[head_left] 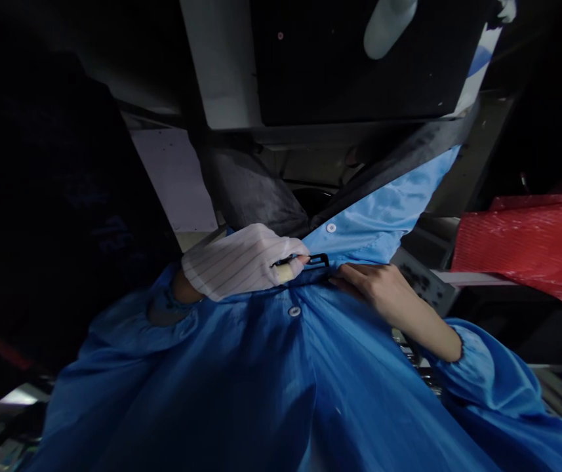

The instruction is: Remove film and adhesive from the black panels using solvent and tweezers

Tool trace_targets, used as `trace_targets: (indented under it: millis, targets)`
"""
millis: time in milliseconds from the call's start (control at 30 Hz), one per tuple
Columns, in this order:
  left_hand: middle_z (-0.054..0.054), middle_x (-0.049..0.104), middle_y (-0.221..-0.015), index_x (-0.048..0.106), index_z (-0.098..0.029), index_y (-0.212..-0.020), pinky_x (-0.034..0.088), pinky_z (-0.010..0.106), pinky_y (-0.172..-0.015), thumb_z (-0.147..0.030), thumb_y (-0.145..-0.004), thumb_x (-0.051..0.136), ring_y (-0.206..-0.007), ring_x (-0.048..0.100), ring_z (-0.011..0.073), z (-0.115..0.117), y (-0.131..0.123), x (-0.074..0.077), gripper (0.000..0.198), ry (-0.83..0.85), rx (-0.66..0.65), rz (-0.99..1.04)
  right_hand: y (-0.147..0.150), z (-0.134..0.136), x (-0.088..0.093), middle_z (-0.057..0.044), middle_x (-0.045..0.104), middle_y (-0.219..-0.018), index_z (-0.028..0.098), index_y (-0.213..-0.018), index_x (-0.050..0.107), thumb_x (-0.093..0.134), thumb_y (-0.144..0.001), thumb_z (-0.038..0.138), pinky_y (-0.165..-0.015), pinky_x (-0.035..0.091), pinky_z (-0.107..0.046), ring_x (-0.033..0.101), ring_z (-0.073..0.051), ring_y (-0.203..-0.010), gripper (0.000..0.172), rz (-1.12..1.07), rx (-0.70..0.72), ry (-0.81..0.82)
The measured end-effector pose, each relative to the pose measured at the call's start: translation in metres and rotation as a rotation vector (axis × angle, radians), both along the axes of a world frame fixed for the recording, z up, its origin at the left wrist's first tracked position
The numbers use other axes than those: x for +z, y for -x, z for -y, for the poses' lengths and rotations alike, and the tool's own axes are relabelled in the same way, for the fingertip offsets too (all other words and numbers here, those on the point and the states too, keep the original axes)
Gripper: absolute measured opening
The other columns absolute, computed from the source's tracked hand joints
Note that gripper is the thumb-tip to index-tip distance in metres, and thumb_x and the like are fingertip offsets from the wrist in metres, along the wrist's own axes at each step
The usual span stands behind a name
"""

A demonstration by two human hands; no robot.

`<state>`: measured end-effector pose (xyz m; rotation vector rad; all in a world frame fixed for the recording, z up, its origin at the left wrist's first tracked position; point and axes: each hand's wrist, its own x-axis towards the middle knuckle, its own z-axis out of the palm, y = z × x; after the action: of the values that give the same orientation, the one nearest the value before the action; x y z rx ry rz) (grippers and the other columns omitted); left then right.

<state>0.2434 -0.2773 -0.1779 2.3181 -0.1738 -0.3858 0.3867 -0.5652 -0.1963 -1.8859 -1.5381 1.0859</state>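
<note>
I wear a blue smock (261,367) with white buttons, gathered at the waist by a dark blue belt (310,276). My left hand (246,262), in a white striped glove with bare fingertips, is closed on a black buckle (321,257) at the front of the waist. A pale wrap shows on one of its fingers. My right hand (374,285) is bare. Its fingers are pinched together at the belt, just right of the buckle, and their tips are partly hidden in the cloth.
Ahead of my knees stands a white table with a black mat (340,72) and a white bottle (389,29) on it. Red sheeting (526,242) hangs at the right, near a grey tray (423,282). A pale panel (177,177) is at the left.
</note>
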Motion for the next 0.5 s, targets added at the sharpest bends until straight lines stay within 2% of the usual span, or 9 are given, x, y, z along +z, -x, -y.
trace_targets:
  millis: [100,267,367,500]
  targets:
    - [0.000,0.089,-0.097,0.083,-0.019,-0.121,0.050,0.024,-0.050,-0.042,-0.127,0.033,-0.069,0.081,0.0126,-0.001,0.000,-0.002,0.056,0.028,0.013,0.024,0.004,0.005,-0.005,-0.001,0.067,-0.076,0.022,-0.097,0.065,0.043,-0.129,0.033,-0.064,0.031,-0.031,0.059,-0.017,-0.063,0.041,0.000,0.004,0.049]
    - [0.005,0.088,-0.099,0.084,-0.017,-0.120,0.061,0.026,-0.065,-0.038,-0.125,0.036,-0.072,0.080,0.0149,-0.002,-0.007,0.000,0.053,0.063,-0.015,-0.111,0.010,0.011,-0.014,-0.002,0.069,-0.077,0.022,-0.096,0.067,0.046,-0.127,0.032,-0.063,0.030,-0.032,0.063,-0.019,-0.066,0.038,0.009,0.028,0.112]
    - [0.001,0.086,-0.093,0.084,-0.016,-0.119,0.058,0.024,-0.068,-0.032,-0.122,0.043,-0.069,0.075,0.0122,-0.002,-0.012,0.005,0.044,0.105,0.044,-0.194,0.013,0.015,-0.018,-0.003,0.070,-0.078,0.022,-0.097,0.067,0.050,-0.125,0.030,-0.064,0.030,-0.032,0.064,-0.019,-0.067,0.035,0.011,0.023,0.116]
    - [-0.001,0.083,-0.087,0.081,-0.013,-0.128,0.055,0.020,-0.067,-0.031,-0.123,0.043,-0.065,0.070,0.0082,-0.001,-0.015,0.005,0.042,0.174,0.084,-0.186,0.015,0.019,-0.020,-0.004,0.072,-0.080,0.021,-0.098,0.069,0.050,-0.124,0.030,-0.065,0.033,-0.032,0.066,-0.019,-0.069,0.034,0.023,0.035,0.148]
